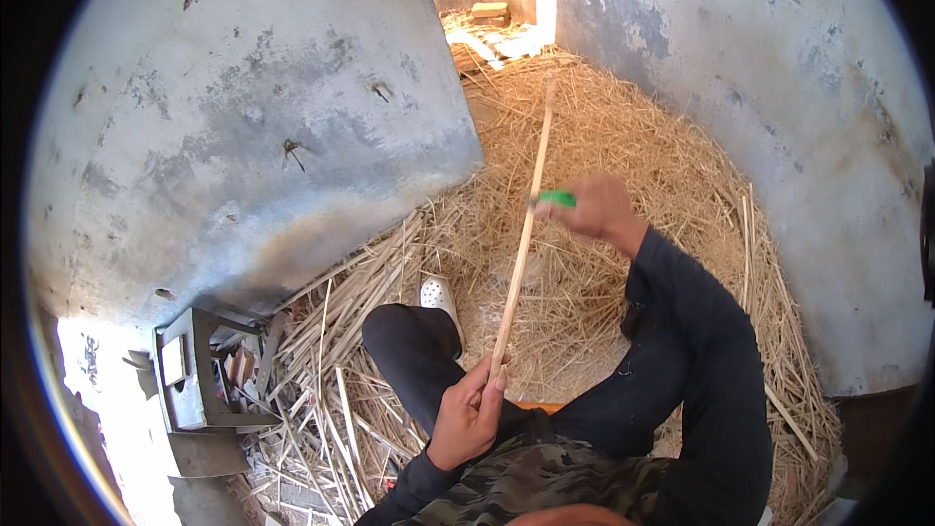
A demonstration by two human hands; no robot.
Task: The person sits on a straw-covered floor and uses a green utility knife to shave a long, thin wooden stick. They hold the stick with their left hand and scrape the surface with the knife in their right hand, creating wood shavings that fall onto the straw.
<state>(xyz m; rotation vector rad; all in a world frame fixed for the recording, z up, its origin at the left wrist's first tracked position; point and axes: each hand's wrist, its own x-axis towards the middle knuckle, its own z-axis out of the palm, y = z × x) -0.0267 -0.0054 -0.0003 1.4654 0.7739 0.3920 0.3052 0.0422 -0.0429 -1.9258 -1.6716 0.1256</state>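
Observation:
A long, pale wooden strip (521, 263) slants away from my lap, its far end over the straw. Around its near end my left hand (469, 414) is closed, with the thumb along the wood. My right hand (594, 209) is closed on a green-handled tool (557, 199), held against the strip's right side about midway to the far end. A small dark part of the tool meets the wood; its blade or edge is too small and blurred to make out.
Straw and shavings (623, 127) cover the floor ahead. Several split sticks (321, 360) lie piled at left, near a grey wooden stool (200, 380) on its side. Worn plaster walls (263, 117) stand close on both sides. A white clog (438, 297) is on my left foot.

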